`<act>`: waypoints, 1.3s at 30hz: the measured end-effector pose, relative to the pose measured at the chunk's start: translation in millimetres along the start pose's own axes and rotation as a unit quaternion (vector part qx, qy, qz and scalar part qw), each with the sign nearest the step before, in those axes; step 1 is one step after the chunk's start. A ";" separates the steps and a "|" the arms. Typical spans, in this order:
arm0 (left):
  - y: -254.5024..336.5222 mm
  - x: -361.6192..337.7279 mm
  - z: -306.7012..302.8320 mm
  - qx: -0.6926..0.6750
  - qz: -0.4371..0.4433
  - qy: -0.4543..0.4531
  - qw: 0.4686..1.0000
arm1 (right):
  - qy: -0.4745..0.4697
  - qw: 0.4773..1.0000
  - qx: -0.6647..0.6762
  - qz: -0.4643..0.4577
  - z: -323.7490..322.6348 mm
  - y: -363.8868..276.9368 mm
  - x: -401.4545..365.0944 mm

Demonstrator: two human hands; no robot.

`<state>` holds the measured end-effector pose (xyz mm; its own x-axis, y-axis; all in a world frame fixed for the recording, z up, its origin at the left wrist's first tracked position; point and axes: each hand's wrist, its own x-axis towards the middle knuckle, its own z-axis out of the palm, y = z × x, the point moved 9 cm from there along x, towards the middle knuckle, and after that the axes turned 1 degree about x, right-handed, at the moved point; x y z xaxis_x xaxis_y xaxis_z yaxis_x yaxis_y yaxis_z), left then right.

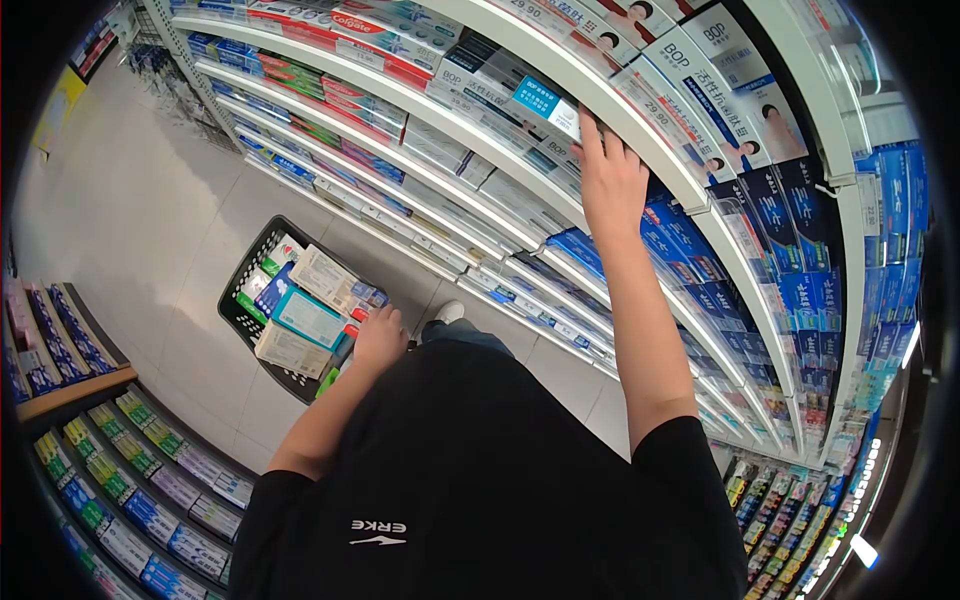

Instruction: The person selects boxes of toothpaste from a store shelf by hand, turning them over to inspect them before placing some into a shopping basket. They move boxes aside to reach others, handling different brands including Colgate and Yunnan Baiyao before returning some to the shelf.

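Note:
My right hand (612,185) reaches up to a shelf, its thumb and fingers closed on the near end of a white toothpaste box (540,98) with a teal label. That box lies on top of a row of grey-and-white BOP boxes (480,80). Down at the left, my left hand (381,335) is closed at the near side of a black shopping basket (236,312); the grip itself is mostly hidden. Inside the basket lie a teal-edged pack (308,318), two beige packs (322,275) and several other packages.
Tiered white shelves (420,175) of toothpaste curve across the front and right. Red Colgate boxes (365,30) stand farther left, blue boxes (690,260) to the right. Another product rack (150,480) is at the lower left. Below the basket is tiled floor (180,215).

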<state>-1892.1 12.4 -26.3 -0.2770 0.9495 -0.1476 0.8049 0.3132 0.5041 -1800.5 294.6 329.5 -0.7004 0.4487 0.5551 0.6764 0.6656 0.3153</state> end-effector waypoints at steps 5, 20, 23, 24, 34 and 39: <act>-0.2 -0.5 -0.6 -0.003 0.015 0.032 0.999 | -0.183 0.974 0.073 0.108 38.3 23.0 10.3; 2.5 1.2 -3.4 -0.006 0.006 0.040 0.999 | -0.182 0.979 0.068 0.055 44.4 36.4 17.4; 4.4 0.8 -5.5 -0.009 0.000 0.035 0.999 | -0.165 0.982 0.078 0.053 41.8 35.6 17.5; 4.4 0.3 -5.9 -0.011 -0.001 0.035 0.999 | -0.157 0.982 0.085 0.054 42.1 35.9 16.7; -82.4 -11.5 -18.6 -0.334 -0.280 0.177 0.883 | -0.181 0.973 0.102 0.104 26.3 32.7 -3.2; -242.1 -87.2 41.1 -0.390 -0.511 0.305 0.703 | 0.020 0.976 0.171 -0.136 -8.8 -7.9 -104.8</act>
<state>-2041.2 -145.3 -170.5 -0.8661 -0.0222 -0.4993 -0.4442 0.4921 0.7487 -1730.4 237.0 275.6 -0.8298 0.2089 0.5175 0.3466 0.9197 0.1845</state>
